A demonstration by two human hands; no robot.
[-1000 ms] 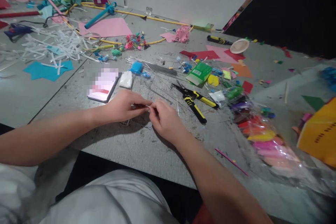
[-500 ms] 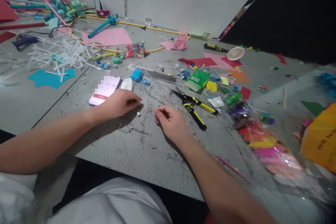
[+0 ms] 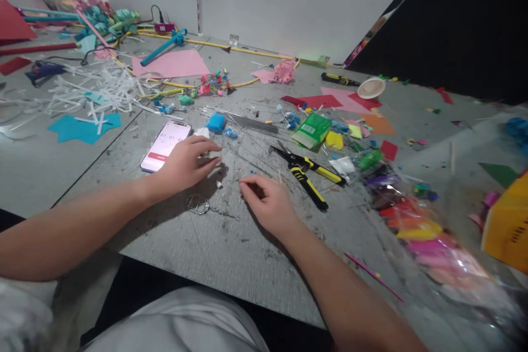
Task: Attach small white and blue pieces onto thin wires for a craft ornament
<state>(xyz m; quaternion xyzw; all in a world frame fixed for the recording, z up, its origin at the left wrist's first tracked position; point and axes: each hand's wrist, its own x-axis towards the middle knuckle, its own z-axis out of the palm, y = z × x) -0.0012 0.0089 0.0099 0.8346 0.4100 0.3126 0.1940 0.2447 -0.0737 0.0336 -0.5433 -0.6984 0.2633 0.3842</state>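
Observation:
My left hand (image 3: 192,160) is over the table beside the phone (image 3: 167,140), its fingers apart and nothing seen between them. Its fingertips partly cover a white lump (image 3: 202,132), which sits beside a blue clay block (image 3: 215,122). My right hand (image 3: 268,203) has its thumb and forefinger pressed together; whatever they may pinch is too small or hidden to make out. Between the hands lies a small white bit (image 3: 219,185). Nearer to me is a twisted wire piece with round loops (image 3: 199,204), touched by neither hand.
Black-and-yellow pliers (image 3: 309,170) lie open to the right of my right hand. Thin metal wires (image 3: 247,118) and a green packet (image 3: 312,130) are farther back. Bags of coloured clay (image 3: 412,225) spread along the right. White paper strips (image 3: 99,88) pile at the left.
My left hand's fingers have spread from a near pinch and shifted slightly towards the white lump. My right hand stays pinched in nearly the same place. The view has shifted slightly.

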